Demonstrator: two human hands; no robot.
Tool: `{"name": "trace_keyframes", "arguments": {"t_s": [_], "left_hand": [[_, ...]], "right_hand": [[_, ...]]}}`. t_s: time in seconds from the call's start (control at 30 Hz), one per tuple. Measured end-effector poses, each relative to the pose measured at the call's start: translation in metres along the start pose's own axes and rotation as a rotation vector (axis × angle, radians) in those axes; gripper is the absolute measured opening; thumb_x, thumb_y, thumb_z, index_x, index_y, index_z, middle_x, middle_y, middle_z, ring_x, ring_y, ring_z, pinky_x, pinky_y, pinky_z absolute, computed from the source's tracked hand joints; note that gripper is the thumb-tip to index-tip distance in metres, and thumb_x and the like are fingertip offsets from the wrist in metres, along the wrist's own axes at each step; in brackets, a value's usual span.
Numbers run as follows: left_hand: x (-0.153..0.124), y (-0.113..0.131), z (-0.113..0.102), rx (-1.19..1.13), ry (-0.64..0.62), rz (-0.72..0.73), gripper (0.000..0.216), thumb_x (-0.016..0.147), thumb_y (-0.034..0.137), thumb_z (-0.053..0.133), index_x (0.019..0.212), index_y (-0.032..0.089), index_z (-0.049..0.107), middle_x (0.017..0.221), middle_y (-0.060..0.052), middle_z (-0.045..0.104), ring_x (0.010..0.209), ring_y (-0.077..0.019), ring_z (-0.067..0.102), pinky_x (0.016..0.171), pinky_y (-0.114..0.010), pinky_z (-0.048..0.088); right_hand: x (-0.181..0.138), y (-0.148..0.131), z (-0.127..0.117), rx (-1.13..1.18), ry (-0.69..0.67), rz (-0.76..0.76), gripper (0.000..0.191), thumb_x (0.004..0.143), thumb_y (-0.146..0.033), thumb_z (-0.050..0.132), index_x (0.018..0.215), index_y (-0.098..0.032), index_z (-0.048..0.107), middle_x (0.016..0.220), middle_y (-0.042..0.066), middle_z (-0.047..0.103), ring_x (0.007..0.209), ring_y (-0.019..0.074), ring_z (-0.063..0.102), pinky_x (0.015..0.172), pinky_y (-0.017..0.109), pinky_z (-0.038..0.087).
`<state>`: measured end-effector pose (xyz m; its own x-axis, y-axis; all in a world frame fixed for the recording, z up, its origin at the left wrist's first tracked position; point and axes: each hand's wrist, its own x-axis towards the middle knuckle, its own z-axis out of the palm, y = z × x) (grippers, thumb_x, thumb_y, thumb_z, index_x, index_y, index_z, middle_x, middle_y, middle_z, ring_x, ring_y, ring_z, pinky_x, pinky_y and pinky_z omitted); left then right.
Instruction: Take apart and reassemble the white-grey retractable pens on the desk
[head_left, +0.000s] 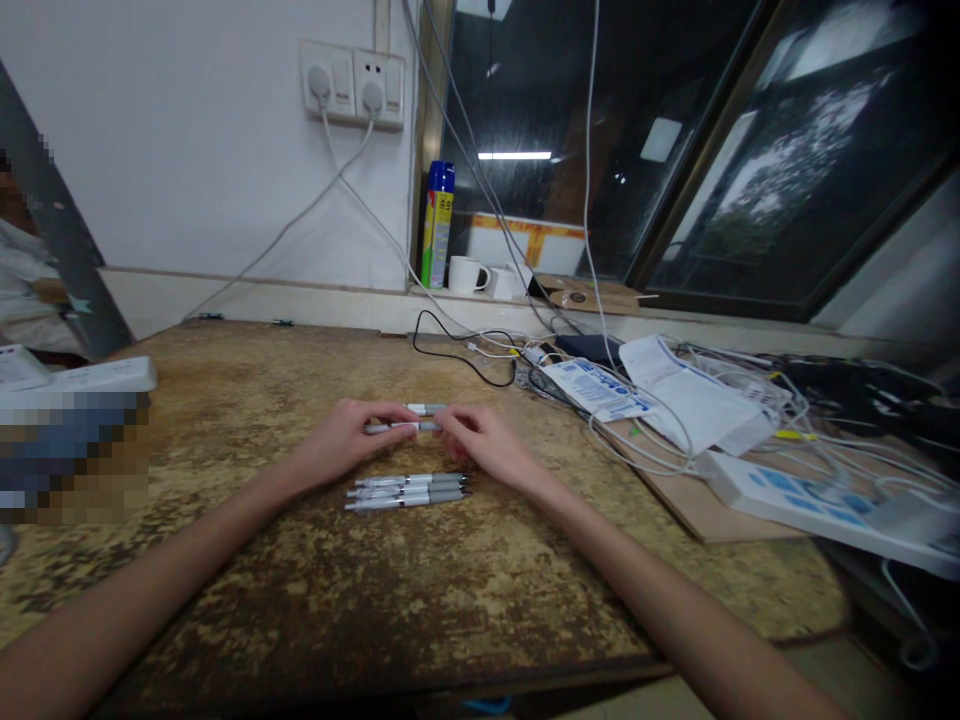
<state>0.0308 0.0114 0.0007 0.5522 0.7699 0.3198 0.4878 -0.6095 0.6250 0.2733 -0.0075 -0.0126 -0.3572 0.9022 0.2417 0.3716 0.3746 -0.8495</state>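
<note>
Two bare hands at a worn wooden tabletop (337,590), on which a small group of pens (409,492) lies side by side. Just beyond this group, the left hand (352,432) has its thumb and fingers closed on a single grey-and-white pen (427,426); the right hand (478,440) pinches the right end of the same pen, its fingertips partly hidden from me. The held pen runs roughly parallel to the group; whether it touches the wood, I cannot tell. A further pen (424,409) shows beyond it, partly masked by the hands, so that contact with them cannot be made out. Well to the right of the group lie a blue-and-white packet (596,388) and a white power strip (742,490). Far beyond the group, by the window, stand a white mug (465,274) and a blue-capped spray can (438,230).
</note>
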Motion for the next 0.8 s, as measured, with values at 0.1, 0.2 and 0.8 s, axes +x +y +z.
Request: {"name": "trace_keyframes", "arguments": {"t_s": [0.1, 0.2, 0.8], "left_hand": [[-0.0002, 0.0, 0.0008, -0.012, 0.0, -0.003, 0.032, 0.099, 0.047, 0.064, 0.116, 0.025, 0.08, 0.11, -0.003, 0.081, 0.094, -0.0225, 0.073, 0.083, -0.03, 0.051], [-0.0005, 0.0008, 0.0015, -0.018, 0.002, 0.002, 0.034, 0.097, 0.048, 0.066, 0.117, 0.024, 0.079, 0.112, -0.004, 0.081, 0.096, -0.0232, 0.073, 0.084, -0.03, 0.051], [-0.002, 0.0087, -0.0011, -0.035, 0.037, 0.008, 0.03, 0.095, 0.044, 0.068, 0.11, 0.021, 0.082, 0.108, -0.006, 0.082, 0.094, -0.0236, 0.073, 0.084, -0.031, 0.051]], "right_hand": [[-0.0001, -0.0008, -0.0001, -0.042, -0.01, -0.04, 0.036, 0.101, -0.046, 0.054, 0.078, -0.019, 0.062, 0.062, -0.002, 0.058, 0.058, 0.0132, 0.053, 0.058, 0.026, 0.035], [-0.0003, -0.0009, 0.0, -0.065, -0.055, -0.006, 0.053, 0.106, -0.051, 0.04, 0.068, -0.019, 0.058, 0.055, -0.002, 0.055, 0.053, 0.0132, 0.05, 0.058, 0.028, 0.035], [-0.002, 0.0009, -0.001, -0.088, -0.084, -0.114, 0.04, 0.106, -0.051, 0.045, 0.09, -0.02, 0.067, 0.074, -0.002, 0.053, 0.071, 0.016, 0.047, 0.064, 0.029, 0.031]]}}
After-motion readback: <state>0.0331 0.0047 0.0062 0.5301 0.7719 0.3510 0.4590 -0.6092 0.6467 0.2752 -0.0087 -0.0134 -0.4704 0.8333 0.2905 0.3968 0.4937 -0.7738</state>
